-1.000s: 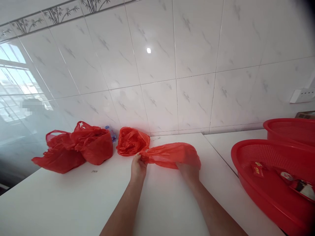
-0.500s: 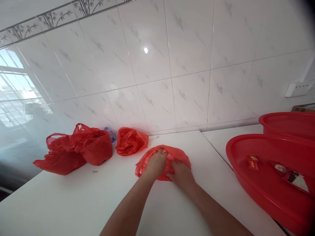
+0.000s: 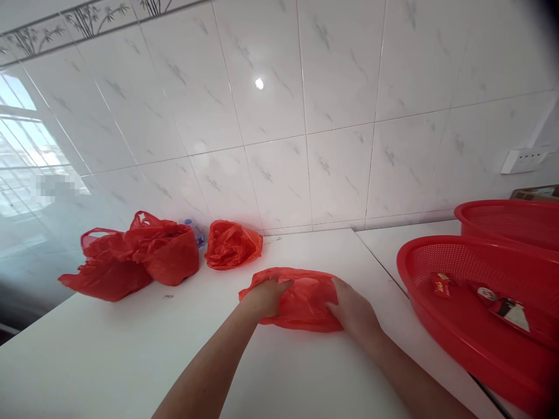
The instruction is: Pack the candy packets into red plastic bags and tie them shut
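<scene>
A thin red plastic bag [image 3: 305,305] lies spread on the white table in front of me, with something paler showing through its middle. My left hand [image 3: 265,298] grips its left side, fingers partly hidden by the film and the thumb pointing inward. At the opposite side my right hand [image 3: 356,308] holds the bag's edge between the thumb and fingers. The bag is stretched between both hands. Beyond it, near the wall, sits another crumpled red plastic bag [image 3: 233,245], which neither hand touches.
Two full red bags [image 3: 170,256] with loop handles stand at the left, a clear bottle [image 3: 196,234] behind them. To the right, a red plastic basket [image 3: 430,308] holds several small red packets [image 3: 441,285]. A second red basket [image 3: 502,218] stands behind. The tiled wall [image 3: 340,174] borders the table.
My hands have moved apart from the bag's middle to its two sides, the right one farther right. The bag now looks wider and flatter. The view has shifted slightly.
</scene>
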`<state>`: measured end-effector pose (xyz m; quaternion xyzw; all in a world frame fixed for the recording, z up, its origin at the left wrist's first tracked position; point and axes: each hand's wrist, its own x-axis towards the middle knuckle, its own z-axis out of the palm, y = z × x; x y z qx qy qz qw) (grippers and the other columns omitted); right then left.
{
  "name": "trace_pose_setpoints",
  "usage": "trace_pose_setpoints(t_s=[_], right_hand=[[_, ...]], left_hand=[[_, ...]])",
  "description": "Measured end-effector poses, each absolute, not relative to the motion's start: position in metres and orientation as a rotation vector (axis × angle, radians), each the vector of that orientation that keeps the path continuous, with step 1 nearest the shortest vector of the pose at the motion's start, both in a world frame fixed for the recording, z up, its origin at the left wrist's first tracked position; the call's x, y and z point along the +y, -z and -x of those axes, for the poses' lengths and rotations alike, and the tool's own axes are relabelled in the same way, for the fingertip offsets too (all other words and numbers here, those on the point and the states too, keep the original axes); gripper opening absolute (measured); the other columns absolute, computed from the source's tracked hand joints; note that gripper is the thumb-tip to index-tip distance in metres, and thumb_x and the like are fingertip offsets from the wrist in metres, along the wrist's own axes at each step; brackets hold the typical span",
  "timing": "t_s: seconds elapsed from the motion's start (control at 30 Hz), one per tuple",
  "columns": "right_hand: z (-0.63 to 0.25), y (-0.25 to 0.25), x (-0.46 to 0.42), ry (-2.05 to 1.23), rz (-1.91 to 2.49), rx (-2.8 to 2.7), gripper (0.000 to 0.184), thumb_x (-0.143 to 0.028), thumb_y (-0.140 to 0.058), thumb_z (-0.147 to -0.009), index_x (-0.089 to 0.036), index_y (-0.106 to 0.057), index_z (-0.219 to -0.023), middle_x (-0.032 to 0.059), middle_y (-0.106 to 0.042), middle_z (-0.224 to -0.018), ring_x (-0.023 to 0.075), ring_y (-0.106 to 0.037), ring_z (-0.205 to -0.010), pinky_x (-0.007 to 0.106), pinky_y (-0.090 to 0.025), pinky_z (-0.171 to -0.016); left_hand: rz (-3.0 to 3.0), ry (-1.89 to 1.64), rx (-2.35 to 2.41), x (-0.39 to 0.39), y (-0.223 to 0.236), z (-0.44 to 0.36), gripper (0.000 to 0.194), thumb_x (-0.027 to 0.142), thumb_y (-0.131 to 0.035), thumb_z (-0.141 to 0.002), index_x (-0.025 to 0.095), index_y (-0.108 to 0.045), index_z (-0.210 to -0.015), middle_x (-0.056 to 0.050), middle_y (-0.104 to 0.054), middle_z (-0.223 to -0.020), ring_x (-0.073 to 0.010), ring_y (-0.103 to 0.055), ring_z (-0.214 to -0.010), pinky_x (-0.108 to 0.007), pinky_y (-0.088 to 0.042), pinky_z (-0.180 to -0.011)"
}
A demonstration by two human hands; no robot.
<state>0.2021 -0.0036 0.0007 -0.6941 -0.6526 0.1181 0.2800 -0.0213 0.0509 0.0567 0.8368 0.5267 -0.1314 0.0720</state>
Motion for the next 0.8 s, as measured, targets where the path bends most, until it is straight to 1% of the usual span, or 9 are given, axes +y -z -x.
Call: trace_pose_setpoints(t_s=[0.1, 0.23, 0.3, 0.37, 0.43, 0.47, 0.57, 0.7, 0.8], right_hand=[[-0.208, 0.004, 0.002, -0.457, 1.835, -1.722, 0.021, -0.014, -0.050, -0.071, -0.020, -0.053, -0.091, 0.0026, -0.060, -0.084, 0.0142, -0.055, -0.068, 0.023, -0.034, -0.055], [-0.213, 0.002, 0.003, -0.729, 1.711, -1.621, 0.005, -0.015, -0.047, -0.070, -0.019, -0.049, -0.069, -0.0012, -0.055, -0.068, 0.0129, -0.050, -0.062, 0.023, -0.034, -0.054], [-0.217, -0.003, 0.002, -0.884, 1.573, -1.539, 0.009, -0.023, -0.049, -0.073, -0.019, -0.047, -0.065, -0.0023, -0.052, -0.064, 0.0122, -0.048, -0.059, 0.023, -0.034, -0.053], [-0.225, -0.008, 0.002, -1.025, 1.441, -1.394, 0.017, -0.034, -0.052, -0.075, -0.019, -0.050, -0.068, -0.0028, -0.050, -0.063, 0.0116, -0.046, -0.057, 0.023, -0.035, -0.052], [-0.237, -0.013, 0.004, -1.077, 1.348, -1.168, 0.024, -0.043, -0.054, -0.074, -0.019, -0.053, -0.074, -0.0029, -0.048, -0.062, 0.0107, -0.044, -0.054, 0.023, -0.036, -0.050], [-0.243, -0.016, 0.005, -1.059, 1.314, -1.044, 0.027, -0.045, -0.055, -0.074, -0.018, -0.053, -0.076, -0.0025, -0.049, -0.063, 0.0104, -0.045, -0.053, 0.023, -0.036, -0.049], [-0.254, -0.026, 0.005, -0.874, 1.346, -0.795, 0.033, -0.047, -0.057, -0.072, -0.017, -0.054, -0.087, 0.0021, -0.056, -0.075, 0.0120, -0.051, -0.058, 0.023, -0.041, -0.051], [-0.236, -0.043, -0.013, -0.232, 1.578, -0.986, 0.049, -0.048, -0.054, -0.076, -0.018, -0.049, -0.114, 0.0105, -0.057, -0.106, 0.0191, -0.057, -0.077, 0.030, -0.047, -0.060], [-0.208, -0.048, -0.031, 0.241, 1.387, -1.378, 0.030, -0.035, -0.051, -0.082, -0.019, -0.055, -0.107, 0.0105, -0.057, -0.105, 0.0223, -0.054, -0.093, 0.035, -0.046, -0.076]], left_hand=[[-2.572, 0.176, 1.472, 0.037, -0.064, 0.012, 0.070, 0.029, -0.060, -0.068, 0.039, -0.036, -0.133, -0.007, -0.057, -0.113, -0.0251, -0.060, -0.087, -0.030, -0.048, -0.060], [-2.733, -0.327, 1.212, 0.022, -0.064, -0.015, 0.024, 0.036, -0.047, -0.084, 0.028, -0.062, -0.101, -0.002, -0.059, -0.105, -0.0197, -0.054, -0.098, -0.028, -0.046, -0.076], [-2.735, -0.389, 1.197, 0.021, -0.057, -0.026, 0.029, 0.034, -0.037, -0.090, 0.023, -0.063, -0.087, -0.003, -0.061, -0.094, -0.0178, -0.057, -0.088, -0.029, -0.045, -0.075], [-2.731, -0.319, 1.259, 0.024, -0.046, -0.030, 0.024, 0.033, -0.042, -0.088, 0.022, -0.063, -0.085, -0.004, -0.062, -0.090, -0.0201, -0.057, -0.087, -0.034, -0.045, -0.078], [-2.738, -0.198, 1.268, 0.029, -0.035, -0.026, 0.019, 0.032, -0.052, -0.081, 0.026, -0.063, -0.094, -0.004, -0.063, -0.101, -0.0259, -0.055, -0.101, -0.043, -0.041, -0.089], [-2.728, -0.158, 1.254, 0.031, -0.030, -0.023, 0.025, 0.031, -0.054, -0.079, 0.029, -0.061, -0.103, -0.003, -0.061, -0.110, -0.0279, -0.051, -0.109, -0.045, -0.040, -0.091], [-2.655, -0.170, 1.229, 0.033, -0.018, -0.011, 0.049, 0.024, -0.051, -0.080, 0.038, -0.046, -0.127, -0.001, -0.046, -0.135, -0.0290, -0.045, -0.119, -0.040, -0.044, -0.087], [-2.656, -0.175, 1.213, 0.029, -0.020, -0.014, 0.059, 0.033, -0.058, -0.075, 0.036, -0.042, -0.132, -0.003, -0.035, -0.144, -0.0355, -0.036, -0.127, -0.042, -0.044, -0.086], [-2.686, -0.245, 1.219, 0.022, -0.030, -0.023, 0.059, 0.035, -0.063, -0.072, 0.034, -0.046, -0.128, -0.004, -0.046, -0.135, -0.0301, -0.045, -0.120, -0.037, -0.046, -0.085]])
